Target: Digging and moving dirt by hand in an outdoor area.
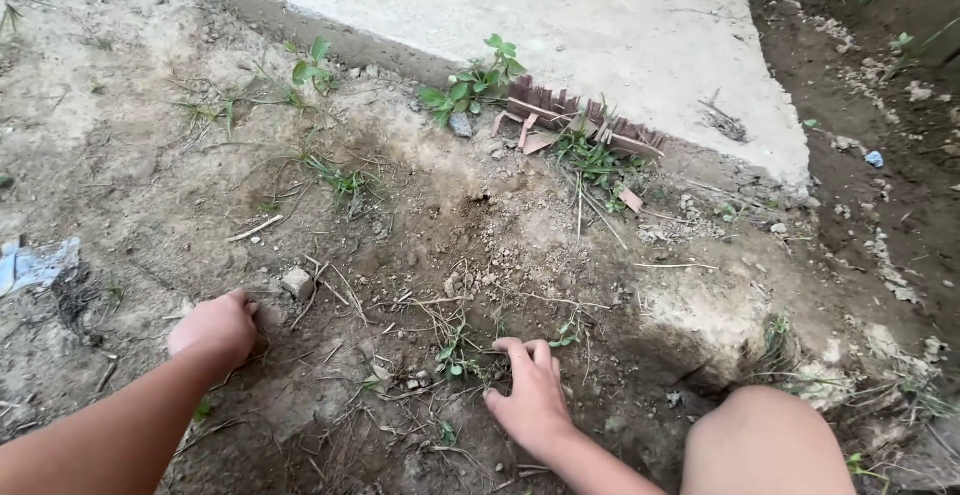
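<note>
The person kneels on bare soil [150, 155], and both hands are down on the ground. The left hand [215, 327] is closed into a loose fist and presses on the dirt near the lower left part of the patch. I cannot tell if it holds something inside. Just beside it, a little up and to the right, lies a small pale stone [297, 282], near the knuckles but apart from them.

The right hand [532, 395] rests in the lower middle of the patch with the fingers [520, 348] bent and pointing forward, their tips touching the soil. It is not closed around anything that I can see. Just left of these fingers grows a small green weed [455, 355], and another tiny weed sprout [566, 335] stands just right of them. Dry grass stems and thin roots lie scattered between the two hands. The person's bare knee [765, 440] is at the bottom right.

Farther away, at the edge of a concrete slab [600, 15], there is a leafy plant [475, 85] and beside it a broken reddish-brown plastic piece [585, 125] with teeth like a comb. A crumpled pale wrapper [35, 265] lies at the left edge of the soil.
</note>
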